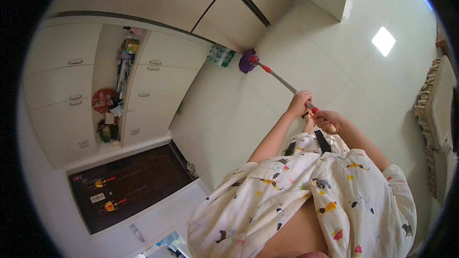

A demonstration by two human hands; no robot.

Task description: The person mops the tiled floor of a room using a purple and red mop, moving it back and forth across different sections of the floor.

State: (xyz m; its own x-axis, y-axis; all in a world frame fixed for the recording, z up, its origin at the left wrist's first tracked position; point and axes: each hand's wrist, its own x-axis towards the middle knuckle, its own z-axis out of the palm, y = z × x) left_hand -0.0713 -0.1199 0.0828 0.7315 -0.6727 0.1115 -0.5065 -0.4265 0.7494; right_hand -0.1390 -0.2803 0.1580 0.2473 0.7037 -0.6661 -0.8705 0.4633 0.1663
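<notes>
A mop with a metal pole (285, 81) and red fittings reaches out from my body toward the upper left. My left hand (299, 104) wraps around the pole partway down, and my right hand (327, 121) grips its top end just past a red collar. At the far end, the purple mop head (246, 63) rests on the pale tiled floor (301, 46), close to the foot of a sliding-door panel (229, 18). Beside the mop head stands a shrink-wrapped pack of plastic bottles (221, 56). Part of my foot shows beneath my hands.
Cream cabinets (161, 68) line the left, with an open shelf holding a red round object (104, 99) and assorted items. A dark door (132, 186) lies lower left. A wall corner (340, 14) juts in at the top. Cushioned furniture with a ruffled edge (435, 104) stands at right.
</notes>
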